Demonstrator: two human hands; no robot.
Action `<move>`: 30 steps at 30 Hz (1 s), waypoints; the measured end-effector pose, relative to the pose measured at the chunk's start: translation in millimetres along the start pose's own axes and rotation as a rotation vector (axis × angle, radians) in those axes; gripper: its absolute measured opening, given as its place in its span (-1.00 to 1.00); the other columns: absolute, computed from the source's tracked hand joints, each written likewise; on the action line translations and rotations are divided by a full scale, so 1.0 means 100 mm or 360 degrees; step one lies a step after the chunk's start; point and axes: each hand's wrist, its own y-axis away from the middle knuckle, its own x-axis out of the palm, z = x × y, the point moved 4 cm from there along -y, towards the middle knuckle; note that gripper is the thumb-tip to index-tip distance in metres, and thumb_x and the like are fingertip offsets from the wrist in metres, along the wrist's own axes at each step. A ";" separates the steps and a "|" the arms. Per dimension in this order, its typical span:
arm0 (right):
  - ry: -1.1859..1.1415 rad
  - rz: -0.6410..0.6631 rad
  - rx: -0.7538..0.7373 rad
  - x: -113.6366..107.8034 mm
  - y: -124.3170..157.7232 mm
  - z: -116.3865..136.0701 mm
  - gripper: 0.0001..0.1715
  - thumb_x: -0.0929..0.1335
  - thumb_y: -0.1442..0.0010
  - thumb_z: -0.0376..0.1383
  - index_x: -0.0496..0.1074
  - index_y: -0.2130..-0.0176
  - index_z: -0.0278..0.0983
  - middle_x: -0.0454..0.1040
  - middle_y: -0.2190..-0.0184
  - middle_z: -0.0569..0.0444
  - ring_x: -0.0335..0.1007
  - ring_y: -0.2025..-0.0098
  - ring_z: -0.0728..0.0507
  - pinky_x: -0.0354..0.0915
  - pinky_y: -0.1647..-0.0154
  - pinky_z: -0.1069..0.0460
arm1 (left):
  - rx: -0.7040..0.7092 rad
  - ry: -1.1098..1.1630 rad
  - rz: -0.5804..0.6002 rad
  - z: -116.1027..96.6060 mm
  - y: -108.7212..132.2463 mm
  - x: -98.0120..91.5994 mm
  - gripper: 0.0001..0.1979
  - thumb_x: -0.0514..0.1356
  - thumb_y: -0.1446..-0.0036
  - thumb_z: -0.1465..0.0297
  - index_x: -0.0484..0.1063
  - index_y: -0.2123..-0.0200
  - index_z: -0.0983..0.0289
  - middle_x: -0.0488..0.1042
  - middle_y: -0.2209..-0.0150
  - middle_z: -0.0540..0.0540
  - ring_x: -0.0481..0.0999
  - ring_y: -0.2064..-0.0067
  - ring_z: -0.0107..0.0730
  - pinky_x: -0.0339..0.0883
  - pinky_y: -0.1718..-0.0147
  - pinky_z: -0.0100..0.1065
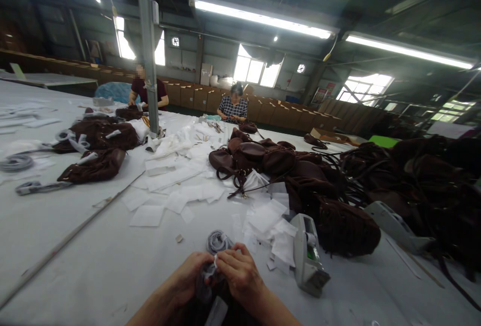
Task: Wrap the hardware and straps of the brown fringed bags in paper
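Close to my body at the bottom of the head view, my left hand (191, 275) and my right hand (241, 272) meet with fingers closed. Between them is a bundle of grey, plastic-like wrapping (205, 290), apparently around a strap. A coiled strap in the same grey wrapping (218, 240) lies just beyond my fingertips. Under my hands is a dark brown bag (235, 312), mostly hidden, with a pale wrapped piece (217, 311) on it. My fingers hide the exact spot they pinch.
White paper sheets (263, 215) and a grey tape dispenser (310, 256) lie to the right. Beyond are piled brown bags (263, 158). At left are bags with wrapped straps (99, 165). A metal post (148, 50) rises from the table (86, 261); two people work across it.
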 end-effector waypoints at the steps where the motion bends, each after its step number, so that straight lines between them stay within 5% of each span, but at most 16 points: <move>1: -0.0005 0.0000 -0.0020 -0.01 0.00 0.01 -0.72 0.20 -0.31 -0.43 0.41 0.11 -0.20 0.58 0.26 0.05 0.46 0.21 -0.08 0.17 0.07 -0.05 | -0.0015 -0.0005 0.0033 0.00 0.01 0.01 -0.87 0.21 0.19 0.41 0.32 0.63 0.34 0.29 0.68 -0.07 0.20 0.67 -0.61 0.07 0.68 -0.51; 11: -0.0048 0.0062 -0.0089 -0.12 0.01 0.06 -0.65 0.21 -0.30 -0.46 0.38 0.01 -0.16 0.57 0.14 0.08 0.45 0.10 -0.08 0.13 -0.07 -0.11 | -0.0070 -0.0012 0.0252 -0.04 0.11 0.09 -0.83 0.26 0.18 0.42 0.29 0.57 0.31 0.26 0.64 -0.09 0.22 0.63 -0.59 0.11 0.62 -0.50; 16: 0.0030 0.0056 0.0108 -0.10 0.18 0.02 -0.71 0.24 -0.32 -0.34 0.38 -0.01 -0.14 0.51 0.04 0.02 0.41 0.03 -0.12 0.14 -0.11 -0.16 | 0.0035 -0.0166 0.0113 0.02 0.14 0.09 -0.77 0.32 0.15 0.34 0.32 0.53 0.31 0.27 0.63 -0.10 0.21 0.63 -0.61 0.06 0.64 -0.52; 19: 0.0145 -0.0245 0.0572 -0.39 0.49 -0.38 -0.69 0.27 -0.29 -0.21 0.42 0.00 -0.19 0.46 -0.02 -0.09 0.36 -0.05 -0.20 0.15 -0.14 -0.22 | 0.0006 -0.0168 0.0009 0.08 0.16 -0.01 -0.75 0.34 0.15 0.30 0.35 0.51 0.31 0.29 0.64 -0.10 0.21 0.63 -0.60 0.05 0.65 -0.53; 23: 0.0155 -0.0991 0.1849 -1.09 1.42 -1.15 -0.48 0.21 -0.20 -0.01 0.50 0.11 -0.29 0.51 0.07 -0.14 0.35 -0.05 -0.25 0.23 -0.10 -0.14 | -0.0064 -0.0075 -0.0026 0.11 0.18 -0.11 -0.72 0.38 0.18 0.28 0.39 0.49 0.31 0.37 0.62 -0.08 0.28 0.60 -0.58 0.14 0.62 -0.53; 26: 0.0052 -0.0999 0.2184 -1.33 1.93 -1.47 -0.33 0.22 -0.06 0.11 0.56 0.33 -0.39 0.57 0.31 -0.19 0.45 0.14 -0.35 0.33 0.12 -0.15 | -0.0073 -0.0047 -0.0043 0.11 0.21 -0.10 -0.70 0.40 0.20 0.27 0.39 0.50 0.31 0.36 0.63 -0.09 0.27 0.61 -0.58 0.15 0.63 -0.53; 30: -0.0209 -0.0852 0.2280 -1.25 2.18 -1.63 -0.34 0.29 0.05 0.15 0.51 0.61 -0.38 0.52 0.61 -0.06 0.48 0.38 -0.29 0.34 0.36 -0.05 | -0.0051 -0.0064 -0.0045 0.11 0.22 -0.06 -0.69 0.41 0.21 0.28 0.38 0.50 0.32 0.36 0.63 -0.07 0.28 0.61 -0.56 0.15 0.64 -0.52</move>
